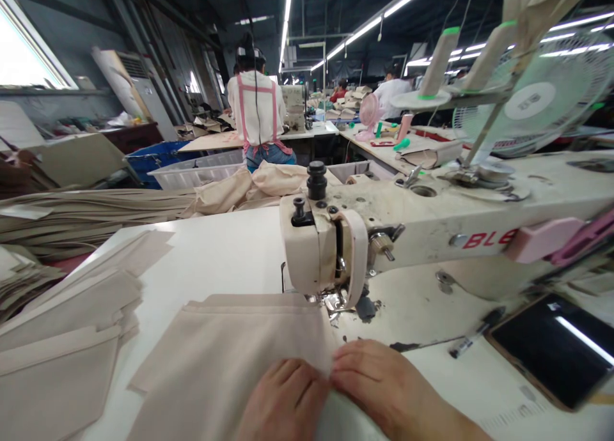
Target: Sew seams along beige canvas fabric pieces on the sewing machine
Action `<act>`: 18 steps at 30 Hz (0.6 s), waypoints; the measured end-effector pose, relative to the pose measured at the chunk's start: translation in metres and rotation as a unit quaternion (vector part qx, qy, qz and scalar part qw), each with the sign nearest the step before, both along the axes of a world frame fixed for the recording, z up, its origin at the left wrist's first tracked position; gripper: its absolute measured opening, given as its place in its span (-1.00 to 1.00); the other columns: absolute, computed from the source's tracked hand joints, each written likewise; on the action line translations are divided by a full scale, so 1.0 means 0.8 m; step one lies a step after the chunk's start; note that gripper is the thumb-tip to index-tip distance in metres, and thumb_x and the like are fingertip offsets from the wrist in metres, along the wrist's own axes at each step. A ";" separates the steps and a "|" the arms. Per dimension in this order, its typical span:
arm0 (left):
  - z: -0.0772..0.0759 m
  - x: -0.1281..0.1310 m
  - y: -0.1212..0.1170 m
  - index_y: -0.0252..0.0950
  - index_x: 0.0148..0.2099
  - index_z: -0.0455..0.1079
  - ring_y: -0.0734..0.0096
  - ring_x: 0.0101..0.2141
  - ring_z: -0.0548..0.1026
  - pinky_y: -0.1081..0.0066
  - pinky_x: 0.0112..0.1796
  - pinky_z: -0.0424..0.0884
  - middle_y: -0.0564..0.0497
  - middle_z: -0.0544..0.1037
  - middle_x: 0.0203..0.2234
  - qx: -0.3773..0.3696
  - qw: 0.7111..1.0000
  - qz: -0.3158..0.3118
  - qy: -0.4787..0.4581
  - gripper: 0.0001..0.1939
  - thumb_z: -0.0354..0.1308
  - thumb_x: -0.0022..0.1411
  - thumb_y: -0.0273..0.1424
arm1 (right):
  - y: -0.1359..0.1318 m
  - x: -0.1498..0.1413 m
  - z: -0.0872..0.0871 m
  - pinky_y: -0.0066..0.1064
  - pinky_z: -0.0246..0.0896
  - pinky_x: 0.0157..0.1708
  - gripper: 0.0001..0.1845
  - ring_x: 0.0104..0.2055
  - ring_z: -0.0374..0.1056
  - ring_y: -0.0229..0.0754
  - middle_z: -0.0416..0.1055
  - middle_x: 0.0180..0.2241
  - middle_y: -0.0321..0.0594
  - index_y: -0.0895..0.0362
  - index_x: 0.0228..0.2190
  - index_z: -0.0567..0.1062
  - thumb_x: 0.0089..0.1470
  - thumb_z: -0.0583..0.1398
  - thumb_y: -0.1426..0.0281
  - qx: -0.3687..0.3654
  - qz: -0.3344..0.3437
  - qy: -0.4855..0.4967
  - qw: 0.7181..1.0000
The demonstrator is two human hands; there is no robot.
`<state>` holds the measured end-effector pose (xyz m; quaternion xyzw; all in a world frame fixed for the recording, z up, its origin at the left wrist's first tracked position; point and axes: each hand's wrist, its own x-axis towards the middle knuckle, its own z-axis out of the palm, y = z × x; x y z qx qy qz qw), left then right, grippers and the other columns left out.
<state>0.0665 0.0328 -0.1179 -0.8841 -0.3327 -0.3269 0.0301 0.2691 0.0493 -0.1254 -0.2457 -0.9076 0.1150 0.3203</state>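
A beige fabric piece lies on the white table, its far right corner up at the needle area of a sewing machine. My left hand rests on the fabric near its right edge, fingers bent and pressed together on the cloth. Close beside it, my right hand has its fingers closed at the same edge, thumb side hidden. Both hands sit just in front of the presser foot. To the left, cut beige fabric pieces lie in an overlapping stack.
A phone and a pen-like tool lie right of the machine. Thread cones and a fan stand behind. Long fabric strips are piled at the left. Ahead, a person faces away near a white crate.
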 end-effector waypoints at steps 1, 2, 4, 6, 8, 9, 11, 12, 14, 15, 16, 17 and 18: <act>0.007 -0.004 0.007 -0.31 -0.31 0.40 0.39 -0.42 0.48 0.42 -0.30 0.49 -0.01 0.52 -0.47 -0.046 0.999 -0.006 -0.004 -0.75 -0.09 0.33 -0.54 | 0.002 -0.002 -0.002 -0.38 0.39 -0.05 -0.69 -0.16 0.46 -0.18 0.55 -0.31 -0.16 0.15 -0.23 0.51 0.32 -0.03 0.51 0.002 0.003 -0.006 1.000; 0.014 -0.009 0.015 -0.31 -0.25 0.42 0.33 -0.32 0.50 0.36 -0.21 0.49 -0.04 0.55 -0.38 -0.093 0.996 -0.004 0.002 -0.79 -0.05 0.31 -0.52 | 0.004 -0.004 -0.003 -0.39 0.41 -0.09 -0.67 -0.20 0.46 -0.20 0.54 -0.33 -0.16 0.15 -0.25 0.52 0.33 -0.04 0.51 0.004 0.003 -0.013 1.000; 0.025 -0.019 0.032 -0.29 -0.06 0.40 0.23 -0.13 0.47 0.23 -0.04 0.44 -0.08 0.55 -0.16 -0.159 0.986 0.016 0.039 -0.76 0.01 0.26 -0.54 | 0.006 -0.008 -0.004 -0.41 0.41 -0.13 -0.65 -0.23 0.47 -0.20 0.54 -0.35 -0.15 0.15 -0.26 0.53 0.34 -0.05 0.48 0.015 0.007 -0.025 1.000; 0.028 -0.027 0.047 -0.28 0.06 0.35 0.21 -0.06 0.44 0.24 -0.01 0.43 -0.05 0.51 -0.05 -0.181 0.980 0.025 0.080 -0.65 0.05 0.25 -0.58 | 0.008 -0.010 -0.002 -0.45 0.41 -0.15 -0.58 -0.24 0.48 -0.21 0.54 -0.37 -0.12 0.17 -0.27 0.53 0.37 -0.10 0.46 0.026 0.021 -0.021 0.999; 0.024 -0.031 0.057 -0.28 0.07 0.34 0.21 -0.07 0.44 0.24 -0.03 0.44 -0.03 0.50 -0.03 -0.185 0.977 0.022 0.101 -0.66 0.07 0.25 -0.58 | 0.011 -0.010 -0.001 -0.45 0.40 -0.13 -0.53 -0.23 0.48 -0.19 0.55 -0.35 -0.09 0.21 -0.27 0.53 0.38 -0.15 0.45 0.024 0.030 -0.019 0.999; 0.020 -0.031 0.060 -0.29 0.05 0.34 0.19 -0.07 0.43 0.23 -0.04 0.44 -0.04 0.50 -0.03 -0.184 0.977 0.023 0.103 -0.68 0.07 0.24 -0.57 | 0.013 -0.010 -0.001 -0.44 0.40 -0.11 -0.52 -0.22 0.48 -0.18 0.55 -0.34 -0.07 0.22 -0.26 0.53 0.38 -0.17 0.45 0.019 0.029 -0.020 0.999; 0.014 -0.030 0.066 -0.30 -0.06 0.37 0.16 -0.13 0.45 0.22 -0.10 0.46 -0.07 0.52 -0.09 -0.182 0.977 0.036 0.100 -0.77 0.08 0.23 -0.55 | 0.018 -0.010 -0.004 -0.41 0.38 -0.05 -0.54 -0.16 0.48 -0.16 0.56 -0.30 -0.05 0.24 -0.23 0.53 0.37 -0.15 0.47 0.009 0.021 -0.023 0.999; 0.013 -0.028 0.069 -0.30 -0.12 0.39 0.16 -0.16 0.46 0.21 -0.13 0.45 -0.08 0.52 -0.14 -0.189 0.976 0.046 0.101 -0.82 0.09 0.22 -0.55 | 0.021 -0.010 -0.007 -0.40 0.38 -0.03 -0.56 -0.14 0.48 -0.16 0.56 -0.27 -0.06 0.24 -0.21 0.52 0.36 -0.13 0.48 0.011 0.012 -0.022 1.000; 0.012 -0.026 0.076 -0.30 -0.23 0.39 0.17 -0.24 0.46 0.21 -0.18 0.43 -0.06 0.53 -0.27 -0.205 0.971 0.063 0.103 -0.89 0.09 0.19 -0.55 | 0.026 -0.011 -0.013 -0.41 0.38 -0.01 -0.59 -0.12 0.48 -0.16 0.56 -0.21 -0.07 0.24 -0.18 0.52 0.35 -0.11 0.50 0.038 -0.015 -0.018 0.999; 0.014 -0.025 0.080 -0.29 -0.27 0.38 0.19 -0.28 0.46 0.22 -0.20 0.42 -0.04 0.52 -0.31 -0.215 0.968 0.070 0.108 -0.90 0.09 0.19 -0.56 | 0.028 -0.012 -0.015 -0.42 0.37 0.00 -0.59 -0.10 0.48 -0.16 0.57 -0.20 -0.07 0.25 -0.18 0.53 0.35 -0.11 0.51 0.059 -0.027 -0.017 0.998; 0.015 -0.025 0.084 -0.29 -0.29 0.38 0.22 -0.30 0.46 0.23 -0.21 0.41 -0.02 0.52 -0.34 -0.225 0.965 0.074 0.112 -0.89 0.08 0.19 -0.57 | 0.030 -0.013 -0.017 -0.41 0.36 0.02 -0.58 -0.09 0.48 -0.14 0.57 -0.19 -0.06 0.27 -0.18 0.53 0.33 -0.11 0.53 0.080 -0.038 -0.020 0.996; 0.017 -0.026 0.088 -0.29 -0.29 0.38 0.24 -0.31 0.46 0.25 -0.22 0.40 -0.01 0.52 -0.33 -0.232 0.963 0.074 0.115 -0.88 0.06 0.21 -0.57 | 0.031 -0.014 -0.017 -0.40 0.36 0.03 -0.58 -0.08 0.48 -0.12 0.57 -0.18 -0.05 0.28 -0.17 0.54 0.32 -0.11 0.55 0.100 -0.046 -0.024 0.994; 0.019 -0.027 0.091 -0.28 -0.28 0.39 0.26 -0.30 0.46 0.28 -0.22 0.39 -0.01 0.53 -0.31 -0.236 0.962 0.071 0.116 -0.86 0.04 0.24 -0.56 | 0.032 -0.016 -0.015 -0.37 0.37 0.03 -0.59 -0.07 0.47 -0.10 0.57 -0.16 -0.04 0.30 -0.16 0.54 0.30 -0.10 0.58 0.112 -0.053 -0.032 0.992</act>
